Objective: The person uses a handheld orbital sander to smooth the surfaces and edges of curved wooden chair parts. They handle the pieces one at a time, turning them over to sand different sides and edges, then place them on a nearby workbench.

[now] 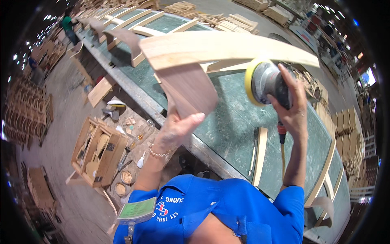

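My left hand (177,129) grips the near end of a curved wooden panel (190,87), brownish on its broad face. A long pale wooden rail (227,45) runs across the panel's top and reaches far to the right. Wrapped round the body of an orbital sander (271,83) is my right hand (291,99). The sander is tilted, with its yellow-edged pad toward the rail's underside; whether they touch I cannot tell. A yellow air hose (283,156) hangs from the sander below my right hand.
The green worktable (231,116) carries more curved wooden frames (122,38) and a loose wood strip (260,156). On the left, a wooden toolbox (99,152) stands beside small tools and round tubs (126,176). Stacked wood parts (347,134) lie at right. A person (68,26) stands at the far left.
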